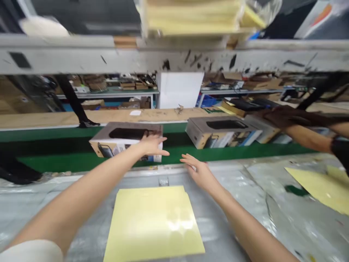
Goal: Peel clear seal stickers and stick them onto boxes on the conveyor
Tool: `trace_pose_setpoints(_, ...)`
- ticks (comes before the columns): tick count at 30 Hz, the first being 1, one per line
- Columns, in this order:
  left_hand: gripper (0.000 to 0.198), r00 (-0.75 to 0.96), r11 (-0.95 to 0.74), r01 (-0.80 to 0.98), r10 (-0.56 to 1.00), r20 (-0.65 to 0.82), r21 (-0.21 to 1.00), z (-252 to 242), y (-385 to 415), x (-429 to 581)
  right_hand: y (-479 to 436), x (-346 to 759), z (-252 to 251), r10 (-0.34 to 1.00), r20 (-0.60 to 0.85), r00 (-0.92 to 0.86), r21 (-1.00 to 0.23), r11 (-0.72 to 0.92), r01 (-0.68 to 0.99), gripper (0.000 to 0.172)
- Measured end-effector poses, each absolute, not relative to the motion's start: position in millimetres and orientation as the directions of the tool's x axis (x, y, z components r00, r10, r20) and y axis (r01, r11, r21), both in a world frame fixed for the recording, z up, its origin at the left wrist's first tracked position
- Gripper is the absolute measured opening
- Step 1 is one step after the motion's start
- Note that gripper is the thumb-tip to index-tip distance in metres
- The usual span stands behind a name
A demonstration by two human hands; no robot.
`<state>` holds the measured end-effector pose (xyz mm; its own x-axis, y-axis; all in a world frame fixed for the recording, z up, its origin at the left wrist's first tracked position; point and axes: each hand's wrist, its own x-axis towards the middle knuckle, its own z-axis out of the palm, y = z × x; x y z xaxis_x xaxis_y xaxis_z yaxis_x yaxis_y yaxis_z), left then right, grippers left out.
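Observation:
My left hand [153,144] is at the right end of a printed cardboard box [128,131] on the green conveyor belt [174,142]. Its fingers are spread; whether they touch the box I cannot tell. Near the belt's front edge, my right hand [197,170] is held out with fingers stretched and nothing in it. A second printed box [223,131] stands on the belt beyond it to the right. Between my forearms a sheet of glossy yellow stickers or paper [154,222] lies on the plastic-covered table [226,222].
At the right, a co-worker's arms [308,136] reach to a third box [261,127]. More yellow sheets [321,187] lie on the table there. A white shelf beam [136,56] crosses above the belt, bearing a yellow stack [191,18]. A black post [72,100] stands at left.

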<state>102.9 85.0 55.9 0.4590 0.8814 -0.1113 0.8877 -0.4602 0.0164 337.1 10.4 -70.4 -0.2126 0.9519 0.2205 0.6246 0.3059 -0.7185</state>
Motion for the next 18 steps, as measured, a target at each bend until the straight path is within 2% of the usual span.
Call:
trace_pose_setpoints(3, 0.066, 0.484, -0.486, 0.873, 0.873, -0.063, -0.03, 47, 82, 97, -39, 355, -82, 0.957, 0.247, -0.15, -0.759, 0.287, 0.584, 0.047)
trace_pose_setpoints(7, 0.053, 0.385, -0.382, 0.921, 0.922, 0.027, -0.081, 44, 98, 99, -95, 351, -93, 0.916, 0.392, -0.081, -0.72, 0.361, 0.593, 0.039)
trace_pose_setpoints(9, 0.06, 0.328, -0.317, 0.942, 0.939, 0.1, -0.108, 46, 103, 102, -117, 343, -93, 0.883, 0.447, -0.143, -0.687, 0.441, 0.577, 0.032)
trace_pose_setpoints(11, 0.069, 0.315, -0.3, 0.948, 0.933, 0.173, -0.11, 47, 96, 104, -131, 334, -88, 0.866, 0.44, -0.238, -0.683, 0.495, 0.537, 0.026)
trace_pose_setpoints(13, 0.062, 0.383, -0.383, 0.923, 0.908, 0.167, -0.034, 44, 75, 103, -134, 326, -81, 0.855, 0.393, -0.339, -0.687, 0.518, 0.509, 0.024)
trace_pose_setpoints(16, 0.042, 0.563, -0.555, 0.811, 0.827, 0.016, 0.184, 27, 21, 93, -120, 315, -68, 0.797, 0.321, -0.512, -0.635, 0.582, 0.507, 0.022)
trace_pose_setpoints(18, 0.042, 0.622, -0.582, 0.763, 0.78, -0.072, 0.281, 7, -18, 82, -104, 309, -62, 0.731, 0.258, -0.631, -0.575, 0.642, 0.508, 0.02)
